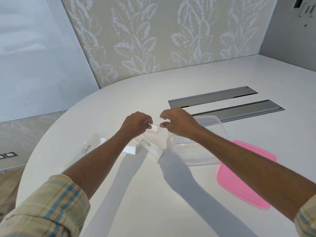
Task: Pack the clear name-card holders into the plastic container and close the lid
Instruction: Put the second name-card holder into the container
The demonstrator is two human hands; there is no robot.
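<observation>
The clear holder (153,130) is sitting between both hands, above the ZEBRA holder (149,145) and just left of the container (196,147). It looks light, stiff and slippery, so pinching its edges is advisable. The left hand (136,124) is pinching its left end; the right hand (177,122) is hovering unclenched beside it. The PANDA holder (90,147) and pink lid (244,175) are lying on the table (136,194).

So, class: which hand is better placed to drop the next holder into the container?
The left hand: it already pinches a clear holder just left of the open container. The right hand hovers open over the container's rim, holding nothing.
</observation>
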